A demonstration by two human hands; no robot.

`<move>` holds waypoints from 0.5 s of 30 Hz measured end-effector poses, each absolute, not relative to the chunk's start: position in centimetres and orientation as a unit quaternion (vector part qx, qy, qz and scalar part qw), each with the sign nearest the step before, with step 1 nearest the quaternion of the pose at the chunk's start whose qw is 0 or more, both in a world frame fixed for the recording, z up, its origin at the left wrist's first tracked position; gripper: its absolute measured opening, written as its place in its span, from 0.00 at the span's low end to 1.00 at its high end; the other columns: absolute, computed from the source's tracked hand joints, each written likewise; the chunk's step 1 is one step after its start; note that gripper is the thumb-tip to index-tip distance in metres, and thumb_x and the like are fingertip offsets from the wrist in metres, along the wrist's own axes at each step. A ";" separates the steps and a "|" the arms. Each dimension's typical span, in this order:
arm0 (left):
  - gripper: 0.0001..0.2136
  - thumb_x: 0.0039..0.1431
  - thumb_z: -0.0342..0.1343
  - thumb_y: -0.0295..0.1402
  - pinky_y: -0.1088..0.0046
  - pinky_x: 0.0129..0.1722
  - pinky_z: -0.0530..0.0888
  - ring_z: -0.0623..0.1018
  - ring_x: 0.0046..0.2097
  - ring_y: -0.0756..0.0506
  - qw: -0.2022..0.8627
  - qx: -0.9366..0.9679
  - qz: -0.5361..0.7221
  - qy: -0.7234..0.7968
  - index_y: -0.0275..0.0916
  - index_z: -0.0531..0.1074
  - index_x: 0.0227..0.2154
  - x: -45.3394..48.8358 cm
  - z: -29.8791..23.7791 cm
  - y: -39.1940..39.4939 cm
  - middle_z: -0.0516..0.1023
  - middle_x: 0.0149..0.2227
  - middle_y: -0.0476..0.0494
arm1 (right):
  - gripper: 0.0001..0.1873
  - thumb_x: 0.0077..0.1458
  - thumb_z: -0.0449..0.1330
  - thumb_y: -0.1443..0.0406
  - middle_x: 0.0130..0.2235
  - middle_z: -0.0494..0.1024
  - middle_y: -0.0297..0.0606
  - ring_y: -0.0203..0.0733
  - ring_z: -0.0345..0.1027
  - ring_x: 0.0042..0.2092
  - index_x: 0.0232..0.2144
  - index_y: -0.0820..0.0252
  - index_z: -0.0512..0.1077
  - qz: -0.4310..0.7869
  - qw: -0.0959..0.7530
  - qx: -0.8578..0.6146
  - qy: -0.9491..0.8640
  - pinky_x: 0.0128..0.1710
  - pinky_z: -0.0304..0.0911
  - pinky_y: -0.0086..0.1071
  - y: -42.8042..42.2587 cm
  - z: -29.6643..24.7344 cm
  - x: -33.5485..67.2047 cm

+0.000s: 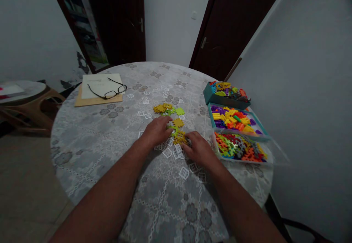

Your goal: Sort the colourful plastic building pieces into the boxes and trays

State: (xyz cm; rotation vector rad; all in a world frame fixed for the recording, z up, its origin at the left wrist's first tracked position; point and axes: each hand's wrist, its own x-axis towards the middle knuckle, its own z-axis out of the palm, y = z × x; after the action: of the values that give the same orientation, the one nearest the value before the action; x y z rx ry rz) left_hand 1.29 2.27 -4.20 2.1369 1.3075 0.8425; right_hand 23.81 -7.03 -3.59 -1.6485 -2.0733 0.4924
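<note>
My left hand [156, 130] and my right hand [198, 148] rest on a round table [90, 136] with a grey patterned cloth. Between them lies a small cluster of joined yellow and green plastic pieces [178, 132]. The fingers of both hands are curled onto this cluster, the left from its left side, the right from below and right. A second group of yellow and green pieces [168, 109] lies a little farther away on the cloth, touched by neither hand.
Three trays of coloured plastic pieces stand at the right: a teal box [213, 97], a tray of tubes [236, 120], a clear tray [239, 147]. Glasses [110, 90] lie on papers at the far left. A low wooden stool [27, 105] stands left of the table.
</note>
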 end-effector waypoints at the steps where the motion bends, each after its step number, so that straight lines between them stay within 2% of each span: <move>1: 0.18 0.61 0.64 0.33 0.48 0.64 0.70 0.79 0.60 0.28 0.234 0.798 0.294 0.471 0.43 0.81 0.54 1.3 -4.4 2.3 0.82 0.57 0.30 | 0.13 0.65 0.66 0.61 0.52 0.78 0.44 0.51 0.73 0.56 0.51 0.55 0.76 0.182 0.226 -0.594 -0.750 0.60 0.67 0.45 -7.0 -3.7 23.9; 9: 0.26 0.60 0.65 0.33 0.51 0.69 0.68 0.76 0.67 0.29 0.213 0.832 0.202 0.470 0.41 0.77 0.63 1.6 -4.6 2.1 0.78 0.64 0.30 | 0.03 0.66 0.65 0.65 0.43 0.77 0.39 0.47 0.72 0.45 0.38 0.54 0.74 0.194 0.246 -0.583 -0.750 0.48 0.67 0.39 -6.5 -4.3 24.8; 12: 0.21 0.64 0.60 0.33 0.52 0.66 0.71 0.78 0.63 0.30 0.221 0.825 0.196 0.482 0.40 0.79 0.59 1.4 -4.2 2.3 0.81 0.60 0.30 | 0.05 0.69 0.61 0.67 0.42 0.77 0.41 0.47 0.73 0.45 0.37 0.56 0.75 0.184 0.256 -0.568 -0.760 0.49 0.68 0.40 -6.4 -4.2 25.0; 15: 0.13 0.68 0.55 0.35 0.53 0.60 0.74 0.81 0.54 0.32 0.247 0.816 0.208 0.480 0.43 0.82 0.49 1.1 -3.6 2.5 0.85 0.51 0.33 | 0.10 0.71 0.57 0.67 0.42 0.80 0.42 0.47 0.75 0.46 0.40 0.56 0.79 0.183 0.272 -0.550 -0.768 0.51 0.68 0.40 -6.4 -3.9 25.1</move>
State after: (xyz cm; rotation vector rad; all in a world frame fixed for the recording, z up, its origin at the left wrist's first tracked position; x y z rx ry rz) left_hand 1.11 2.50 -3.61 2.2238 1.3081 0.5664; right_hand 25.14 -6.43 -3.88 -1.4809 -2.0689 0.4931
